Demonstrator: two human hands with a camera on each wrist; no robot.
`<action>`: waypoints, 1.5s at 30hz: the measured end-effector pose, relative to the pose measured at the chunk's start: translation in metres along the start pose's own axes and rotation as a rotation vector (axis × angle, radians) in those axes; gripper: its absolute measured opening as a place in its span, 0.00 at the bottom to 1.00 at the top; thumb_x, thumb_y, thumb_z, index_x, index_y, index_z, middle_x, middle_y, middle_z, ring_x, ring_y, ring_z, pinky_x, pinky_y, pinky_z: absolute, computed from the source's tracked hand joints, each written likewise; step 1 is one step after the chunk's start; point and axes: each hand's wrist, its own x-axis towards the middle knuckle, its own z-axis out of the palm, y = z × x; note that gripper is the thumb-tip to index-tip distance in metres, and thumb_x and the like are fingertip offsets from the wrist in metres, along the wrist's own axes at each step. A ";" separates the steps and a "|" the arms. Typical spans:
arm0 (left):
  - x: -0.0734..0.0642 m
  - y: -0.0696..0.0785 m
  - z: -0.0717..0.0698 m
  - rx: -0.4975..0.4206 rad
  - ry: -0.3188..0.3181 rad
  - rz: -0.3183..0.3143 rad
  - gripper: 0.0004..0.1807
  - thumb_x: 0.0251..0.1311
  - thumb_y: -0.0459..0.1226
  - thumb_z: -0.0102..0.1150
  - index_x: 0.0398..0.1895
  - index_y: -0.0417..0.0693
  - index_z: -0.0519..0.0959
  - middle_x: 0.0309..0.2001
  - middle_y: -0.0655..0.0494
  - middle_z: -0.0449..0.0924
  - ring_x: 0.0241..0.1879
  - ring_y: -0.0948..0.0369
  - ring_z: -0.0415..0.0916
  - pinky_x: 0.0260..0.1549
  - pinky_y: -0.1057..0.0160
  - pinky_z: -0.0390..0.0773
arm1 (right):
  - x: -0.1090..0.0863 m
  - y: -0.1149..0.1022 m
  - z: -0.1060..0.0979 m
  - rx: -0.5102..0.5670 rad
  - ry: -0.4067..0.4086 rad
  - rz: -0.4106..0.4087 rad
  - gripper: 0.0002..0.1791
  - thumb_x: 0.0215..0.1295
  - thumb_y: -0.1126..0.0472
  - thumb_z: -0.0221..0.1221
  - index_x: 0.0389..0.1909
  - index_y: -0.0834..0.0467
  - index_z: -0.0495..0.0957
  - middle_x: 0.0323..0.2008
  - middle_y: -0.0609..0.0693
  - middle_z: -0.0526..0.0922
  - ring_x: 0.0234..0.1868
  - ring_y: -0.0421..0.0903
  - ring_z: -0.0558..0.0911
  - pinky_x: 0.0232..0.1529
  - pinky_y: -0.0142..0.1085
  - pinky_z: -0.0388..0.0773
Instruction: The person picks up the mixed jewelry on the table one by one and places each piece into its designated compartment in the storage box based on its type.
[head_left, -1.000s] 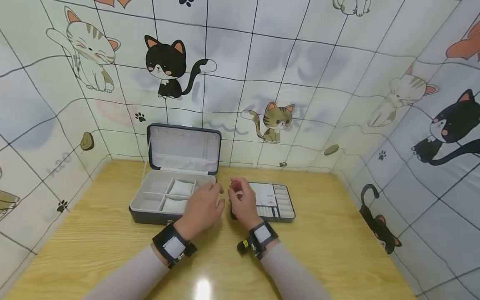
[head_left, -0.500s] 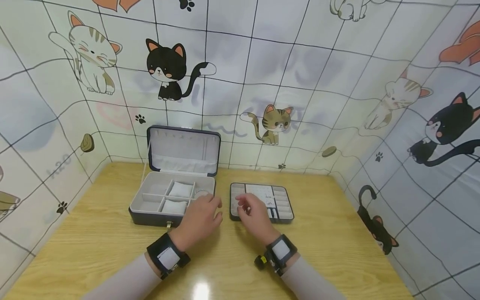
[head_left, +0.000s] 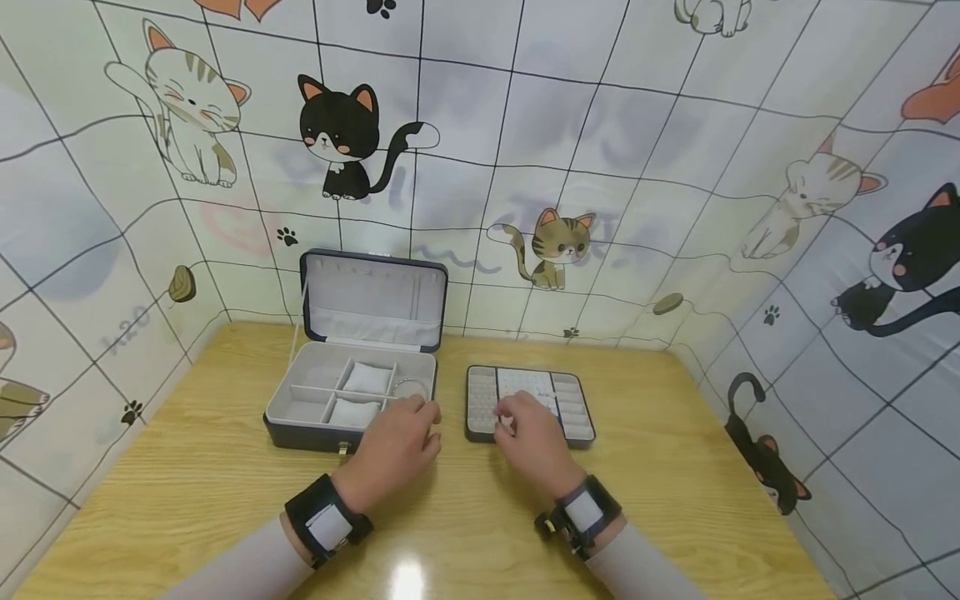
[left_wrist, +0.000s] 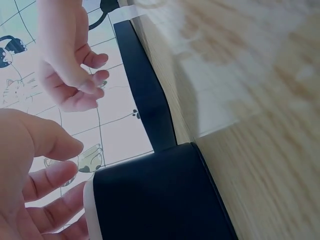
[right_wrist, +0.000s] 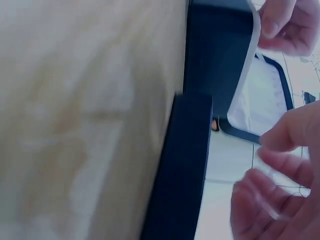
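Note:
A dark jewelry box (head_left: 300,436) stands with its lid up, its compartments lined in pale grey. Two small white cushions (head_left: 368,378) fill the middle compartments, and a thin bracelet (head_left: 400,384) lies in the back right one. My left hand (head_left: 393,442) hovers over the box's front right corner, fingers loosely bent and nothing seen in them. To the right lies a flat jewelry tray (head_left: 482,404) with small pieces on its white middle panel. Over that tray's front part is my right hand (head_left: 536,442), its fingers loosely curled, with no held thing visible.
Both containers rest on a wooden table (head_left: 465,517), with a narrow gap between them. A cat-patterned sheet (head_left: 480,125) rises behind the table and along both sides. The raised lid (head_left: 375,292) stands close to the back sheet.
My right hand has moved right, away from the left hand and over the tray's middle. The left hand has shifted slightly back toward me, and the bracelet has come into view.

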 end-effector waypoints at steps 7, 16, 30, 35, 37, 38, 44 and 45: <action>-0.002 0.003 0.010 0.048 0.064 0.080 0.13 0.53 0.36 0.78 0.39 0.50 0.83 0.31 0.59 0.78 0.28 0.62 0.71 0.28 0.65 0.73 | 0.010 0.026 -0.020 -0.188 -0.006 0.194 0.10 0.60 0.60 0.65 0.41 0.58 0.86 0.42 0.55 0.86 0.39 0.52 0.83 0.36 0.44 0.82; -0.008 0.024 0.020 0.036 0.068 0.205 0.13 0.51 0.37 0.77 0.38 0.49 0.83 0.31 0.59 0.76 0.30 0.61 0.69 0.30 0.64 0.74 | 0.013 0.070 -0.035 -0.281 -0.041 0.386 0.22 0.61 0.57 0.65 0.55 0.62 0.84 0.50 0.66 0.81 0.47 0.63 0.79 0.34 0.50 0.79; -0.008 0.035 0.026 -0.431 -0.265 -0.101 0.26 0.62 0.40 0.72 0.61 0.40 0.77 0.55 0.46 0.79 0.57 0.51 0.78 0.60 0.48 0.80 | 0.012 0.110 -0.043 -0.221 -0.162 0.532 0.37 0.65 0.52 0.62 0.68 0.73 0.71 0.54 0.73 0.77 0.44 0.62 0.79 0.37 0.52 0.80; -0.004 0.039 0.036 -0.523 -0.350 -0.201 0.35 0.62 0.42 0.71 0.69 0.36 0.72 0.65 0.39 0.74 0.64 0.47 0.74 0.67 0.44 0.77 | 0.013 0.113 -0.046 -0.160 -0.214 0.537 0.33 0.66 0.53 0.62 0.62 0.75 0.74 0.47 0.70 0.82 0.37 0.57 0.79 0.34 0.46 0.78; -0.002 0.042 0.043 -0.555 -0.364 -0.250 0.37 0.62 0.42 0.70 0.71 0.35 0.70 0.67 0.36 0.72 0.67 0.45 0.73 0.69 0.42 0.74 | 0.013 0.113 -0.048 -0.147 -0.229 0.544 0.32 0.67 0.53 0.61 0.60 0.75 0.75 0.47 0.70 0.84 0.37 0.56 0.79 0.35 0.46 0.79; 0.000 0.044 0.046 -0.564 -0.358 -0.271 0.38 0.63 0.43 0.69 0.72 0.34 0.69 0.68 0.36 0.72 0.68 0.44 0.73 0.70 0.42 0.73 | 0.013 0.114 -0.049 -0.140 -0.235 0.549 0.32 0.67 0.52 0.61 0.61 0.75 0.75 0.49 0.71 0.84 0.38 0.56 0.80 0.37 0.47 0.79; 0.018 0.052 0.063 -0.655 -0.271 -0.470 0.40 0.61 0.42 0.67 0.74 0.33 0.66 0.65 0.37 0.73 0.65 0.46 0.73 0.70 0.43 0.72 | 0.015 0.117 -0.051 -0.087 -0.249 0.573 0.34 0.68 0.51 0.61 0.63 0.74 0.75 0.58 0.73 0.82 0.45 0.58 0.83 0.48 0.52 0.83; 0.021 0.053 0.065 -0.668 -0.260 -0.509 0.41 0.61 0.42 0.67 0.74 0.33 0.66 0.66 0.37 0.72 0.66 0.46 0.73 0.70 0.42 0.72 | 0.016 0.117 -0.052 -0.080 -0.247 0.574 0.34 0.68 0.51 0.61 0.63 0.74 0.75 0.57 0.73 0.83 0.46 0.58 0.83 0.48 0.52 0.83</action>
